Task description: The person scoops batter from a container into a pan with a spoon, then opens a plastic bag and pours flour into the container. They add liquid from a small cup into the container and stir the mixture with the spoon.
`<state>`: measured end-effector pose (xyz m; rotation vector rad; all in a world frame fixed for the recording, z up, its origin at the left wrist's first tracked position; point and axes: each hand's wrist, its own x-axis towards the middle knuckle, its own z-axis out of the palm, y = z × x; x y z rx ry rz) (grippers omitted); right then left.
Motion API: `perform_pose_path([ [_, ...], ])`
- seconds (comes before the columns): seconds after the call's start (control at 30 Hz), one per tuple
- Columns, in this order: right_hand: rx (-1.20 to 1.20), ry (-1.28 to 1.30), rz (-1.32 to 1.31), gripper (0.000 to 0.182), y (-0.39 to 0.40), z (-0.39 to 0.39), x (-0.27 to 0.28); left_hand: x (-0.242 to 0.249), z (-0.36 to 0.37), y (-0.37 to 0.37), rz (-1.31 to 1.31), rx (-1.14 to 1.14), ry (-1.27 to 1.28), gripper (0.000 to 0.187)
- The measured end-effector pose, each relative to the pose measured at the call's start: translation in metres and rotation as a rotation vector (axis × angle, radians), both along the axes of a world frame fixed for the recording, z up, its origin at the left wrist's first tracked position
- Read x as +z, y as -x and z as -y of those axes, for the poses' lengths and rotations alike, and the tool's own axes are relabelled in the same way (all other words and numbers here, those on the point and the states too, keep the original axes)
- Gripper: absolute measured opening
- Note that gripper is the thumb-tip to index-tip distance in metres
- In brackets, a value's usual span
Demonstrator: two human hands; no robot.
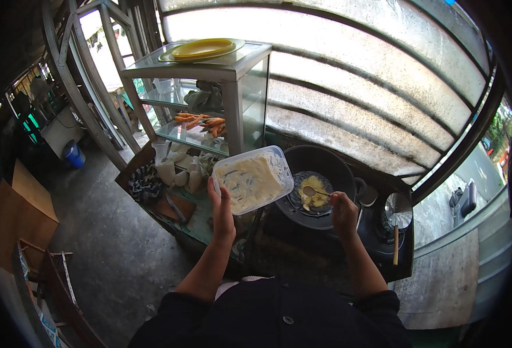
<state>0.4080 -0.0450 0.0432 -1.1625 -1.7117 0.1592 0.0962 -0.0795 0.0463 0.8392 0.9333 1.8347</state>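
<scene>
My left hand (pixel 223 210) grips a clear plastic tub (pixel 289 177) by its near left edge. The tub is tilted, and a pale yellow, creamy spread (pixel 247 182) coats its bottom. In my right hand (pixel 344 213), closed over the black wok (pixel 320 155), is a spoon (pixel 309 191) whose bowl hangs over the wok's middle. Yellow lumps (pixel 307 202) and liquid lie in the wok's bottom around the spoon. The tub's right side overlaps the wok's left rim in this view.
A glass display case (pixel 250 98) holding carrots (pixel 201 123) stands behind the tub, with yellow plates (pixel 204 49) on top. A knife (pixel 176 207) rests on a brown board (pixel 166 209) at left. On the right burner sits a shiny pan (pixel 398 210) with a wooden handle (pixel 396 246).
</scene>
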Motion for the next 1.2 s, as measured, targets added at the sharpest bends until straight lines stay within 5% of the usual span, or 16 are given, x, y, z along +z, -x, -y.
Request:
perform_pose_path([
  [0.27, 0.014, -0.008, 0.012, 0.019, 0.006, -0.003, 0.010, -0.003, 0.002, 0.008, -0.007, 0.013, 0.003, 0.089],
  [0.43, 0.003, -0.088, -0.483, 0.021, 0.001, 0.002, 0.043, -0.008, 0.000, 0.014, -0.047, -0.008, -0.071, 0.086],
  [0.57, 0.153, -0.069, -0.613, 0.021, 0.014, 0.012, 0.063, -0.008, -0.003, 0.005, -0.128, -0.033, -0.103, 0.087],
  [0.7, 0.281, -0.024, -0.195, 0.018, 0.026, 0.011, 0.060, 0.000, 0.000, -0.007, -0.226, -0.110, -0.144, 0.090],
  [0.77, 0.268, -0.144, 0.302, 0.017, 0.030, 0.011, 0.062, 0.001, 0.001, -0.010, -0.261, -0.114, -0.165, 0.091],
  [0.83, 0.258, -0.072, 0.209, 0.019, 0.035, 0.017, 0.046, -0.005, 0.001, -0.011, -0.241, -0.116, -0.194, 0.092],
  [0.9, 0.220, 0.328, -0.311, 0.023, 0.044, 0.023, 0.038, -0.012, 0.000, -0.010, -0.198, -0.134, -0.189, 0.091],
  [1.0, 0.305, 0.460, -0.531, 0.026, 0.059, 0.023, 0.026, -0.007, 0.002, -0.013, -0.206, -0.145, -0.163, 0.091],
  [1.2, 0.343, 0.317, -0.578, 0.027, 0.088, 0.027, 0.038, -0.013, 0.002, 0.003, -0.181, -0.147, -0.102, 0.090],
])
